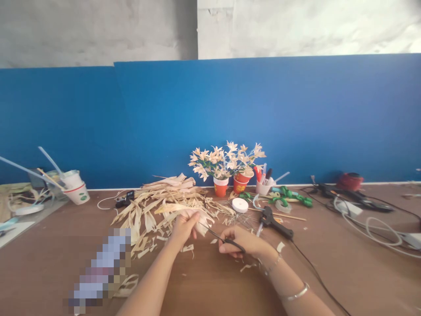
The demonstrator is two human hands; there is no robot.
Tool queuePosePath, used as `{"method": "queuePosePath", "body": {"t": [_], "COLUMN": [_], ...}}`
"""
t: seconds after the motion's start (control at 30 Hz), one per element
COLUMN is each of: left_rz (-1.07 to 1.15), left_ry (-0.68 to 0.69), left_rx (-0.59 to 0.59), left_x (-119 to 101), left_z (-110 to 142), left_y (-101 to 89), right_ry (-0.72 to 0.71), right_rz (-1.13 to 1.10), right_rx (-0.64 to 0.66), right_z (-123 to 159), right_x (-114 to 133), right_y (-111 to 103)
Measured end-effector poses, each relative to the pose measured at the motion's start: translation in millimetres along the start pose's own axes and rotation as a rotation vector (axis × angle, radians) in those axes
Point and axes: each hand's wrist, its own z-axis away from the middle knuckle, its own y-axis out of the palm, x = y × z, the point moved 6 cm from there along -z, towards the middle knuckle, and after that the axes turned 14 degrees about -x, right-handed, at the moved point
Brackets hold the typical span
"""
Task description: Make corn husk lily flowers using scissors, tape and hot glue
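Between the fingers of my left hand (184, 229) is a pale dried corn husk (204, 219), its long yellowish end pointing left. My right hand (239, 241) is closed around the dark handles of a pair of scissors (234, 245). The scissors' thin blades reach left to the lower edge of the husk; I cannot tell whether they touch it. Just behind my left hand lies a heap of dried husks (149, 204). Small cut scraps (188, 248) are scattered on the brown table (210, 285) around both hands.
Husk flowers stand in red paper cups (220, 188) at the back. Right of them are a cup of pens (263, 188), a white tape roll (240, 205), green tape pieces (286, 194) and a corded glue gun (275, 223). White cables (378, 232) lie far right; a blurred-out box (101, 267) sits front left.
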Motion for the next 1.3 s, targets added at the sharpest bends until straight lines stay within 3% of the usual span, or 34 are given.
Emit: {"method": "queuePosePath", "body": {"t": [0.57, 0.73, 0.9, 1.1, 1.3], "left_rz": [-0.010, 0.033, 0.098, 0.205, 0.341], "left_ry": [0.027, 0.015, -0.019, -0.120, -0.162], "left_rx": [-0.036, -0.057, -0.137, -0.261, -0.266], "left_x": [-13, -6, 0, -9, -10], "left_z": [5, 2, 2, 13, 16], "left_y": [-2.4, -2.4, -2.6, -1.5, 3.5], "right_ry": [-0.123, -0.138, -0.151, -0.148, -0.152], "right_rz": [0.216, 0.230, 0.247, 0.214, 0.184], "right_rx": [-0.098, -0.115, -0.169, -0.241, -0.279], "right_z": [-4, -2, -1, -2, -4], "right_x": [6, 12, 15, 17, 18], "right_y": [-7, -6, -7, -6, -7]}}
